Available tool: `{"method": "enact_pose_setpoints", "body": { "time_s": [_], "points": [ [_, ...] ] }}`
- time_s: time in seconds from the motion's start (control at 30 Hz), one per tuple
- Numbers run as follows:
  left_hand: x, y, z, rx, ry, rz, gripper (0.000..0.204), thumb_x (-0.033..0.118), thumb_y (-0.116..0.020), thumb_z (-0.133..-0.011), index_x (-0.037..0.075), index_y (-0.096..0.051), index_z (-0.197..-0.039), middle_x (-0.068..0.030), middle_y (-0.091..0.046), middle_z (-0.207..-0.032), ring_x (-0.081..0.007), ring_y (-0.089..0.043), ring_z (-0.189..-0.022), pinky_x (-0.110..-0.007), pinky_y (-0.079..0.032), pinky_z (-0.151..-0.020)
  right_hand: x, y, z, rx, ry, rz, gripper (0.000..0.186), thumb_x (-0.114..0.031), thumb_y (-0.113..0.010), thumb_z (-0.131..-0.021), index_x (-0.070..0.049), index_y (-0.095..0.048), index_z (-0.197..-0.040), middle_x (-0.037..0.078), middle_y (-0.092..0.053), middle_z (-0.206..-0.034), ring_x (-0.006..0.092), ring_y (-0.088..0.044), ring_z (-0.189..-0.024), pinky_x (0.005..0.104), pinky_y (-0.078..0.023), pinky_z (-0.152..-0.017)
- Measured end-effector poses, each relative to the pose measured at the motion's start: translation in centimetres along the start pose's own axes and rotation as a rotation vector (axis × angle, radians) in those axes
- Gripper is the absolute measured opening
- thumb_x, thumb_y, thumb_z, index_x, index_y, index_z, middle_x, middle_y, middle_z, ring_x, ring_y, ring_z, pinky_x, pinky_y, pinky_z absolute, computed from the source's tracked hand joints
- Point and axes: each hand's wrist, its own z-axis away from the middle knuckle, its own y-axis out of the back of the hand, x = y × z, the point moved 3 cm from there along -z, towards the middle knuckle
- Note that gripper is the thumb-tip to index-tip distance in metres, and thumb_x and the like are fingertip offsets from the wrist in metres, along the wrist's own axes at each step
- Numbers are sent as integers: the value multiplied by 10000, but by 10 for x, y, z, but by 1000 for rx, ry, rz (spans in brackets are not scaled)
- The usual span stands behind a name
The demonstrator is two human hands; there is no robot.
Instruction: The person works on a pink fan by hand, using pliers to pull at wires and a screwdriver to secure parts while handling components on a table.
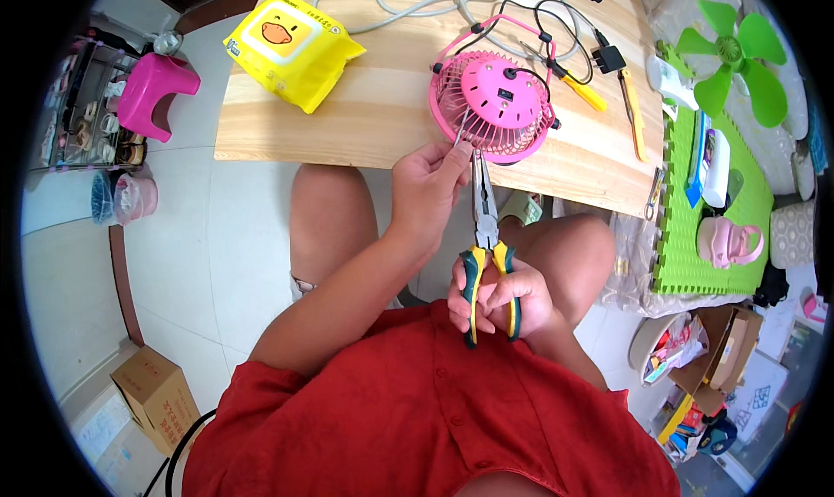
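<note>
A small pink desk fan (504, 106) lies with its back upward near the table's front edge, its wire guard around a slotted housing. My left hand (426, 184) is closed in a pinch at the guard's near rim. A thin pale metal line runs up from its fingertips; what they hold cannot be made out. In my right hand (499, 297) are long-nose pliers (485, 215) with green and yellow handles. Their jaws point up to the same rim, right beside my left fingertips. Whether the jaw tips grip anything is too small to tell.
On the wooden table (287, 132) lie a yellow wipes pack (294, 49), a yellow-handled screwdriver (584, 90), a yellow utility knife (634, 119), a black adapter (608, 59) and grey cable loops (408, 12). Green fan blades (732, 56) rest to the right, above a green foam mat (678, 254).
</note>
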Motion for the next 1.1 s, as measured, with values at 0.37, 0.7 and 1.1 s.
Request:
{"method": "enact_pose_setpoints", "body": {
  "time_s": [0.37, 0.7, 1.1],
  "points": [
    [54, 14, -8, -2, -2, -159, 156, 188, -648, -855, 58, -598, -785, 57, -461, -593, -16, -326, -447, -182, -231, -406, -46, -13, 42, 299, 227, 790, 320, -57, -621, -742, -10, -525, -1044, 138, -615, -802, 225, -608, -635, 303, -462, -556],
    [100, 1, -2, -29, 383, -182, 174, 133, -541, -889, 96, -552, -719, 27, -487, -613, -39, -352, -462, -191, -243, -389, -106, -92, -5, 700, 1236, 1927, 434, 8, -717, -607, -71, -521, -986, 109, -584, -803, 323, -586, -826, 406, -467, -641],
    [105, -1, -32, -65, 406, -75, 135, 152, -670, -785, 113, -550, -737, 11, -561, -663, -40, -403, -461, -156, -285, -378, -129, -94, -34, 670, 1220, 2273, 430, 35, -675, -553, -69, -558, -953, 106, -598, -793, 302, -607, -746, 380, -484, -625]
  ]
}}
